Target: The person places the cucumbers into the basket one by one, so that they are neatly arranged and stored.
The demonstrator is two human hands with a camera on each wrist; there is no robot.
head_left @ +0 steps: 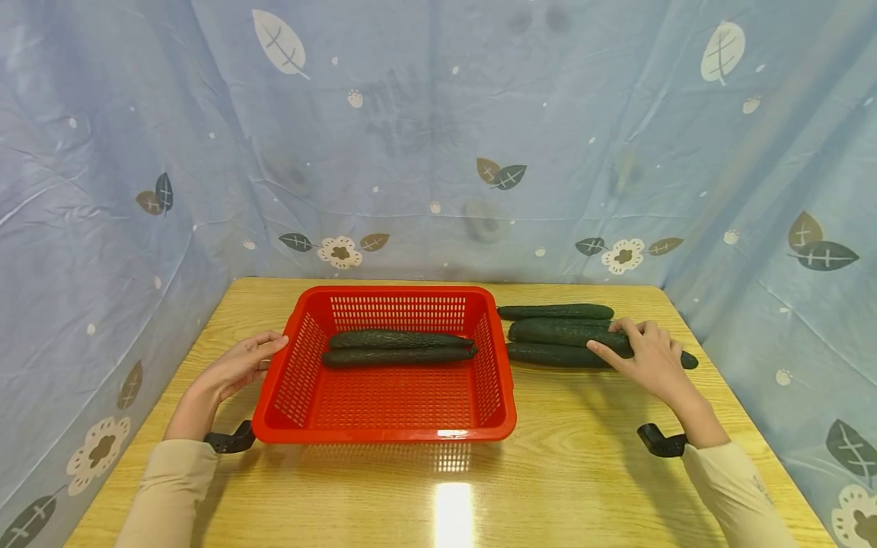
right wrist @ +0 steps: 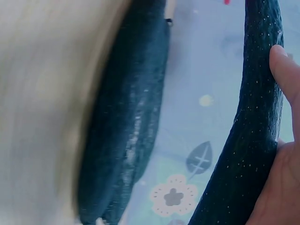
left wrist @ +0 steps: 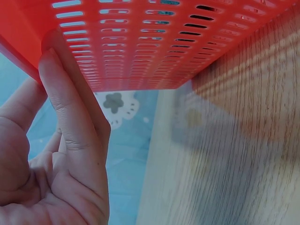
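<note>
1. Red plastic makes up the basket [head_left: 384,436], which sits just left of the middle of the frame.
2. At its left side, the left hand [head_left: 240,365] pinches the rim, with the thumb at the edge and the fingers against the outside wall.
3. Two green cucumbers [head_left: 397,356] lie side by side in the upper half of the basket (they are long and bumpy).
4. Over at the right of the frame, the right hand [head_left: 651,358] is clamped on the held cucumber [head_left: 555,332], thumb on one side and fingers on the other.
5. In the right wrist view, it shows at the right edge, with a gap between it and the blurry cucumbers at the left.
6. One far cucumber [head_left: 562,311] lies above it in the head view, and one near cucumber [head_left: 548,355] shows below it.
7. Yellowish wood covers the table [head_left: 356,502], and a blue curtain [head_left: 425,91] with leaves and flowers fills the top.
</note>
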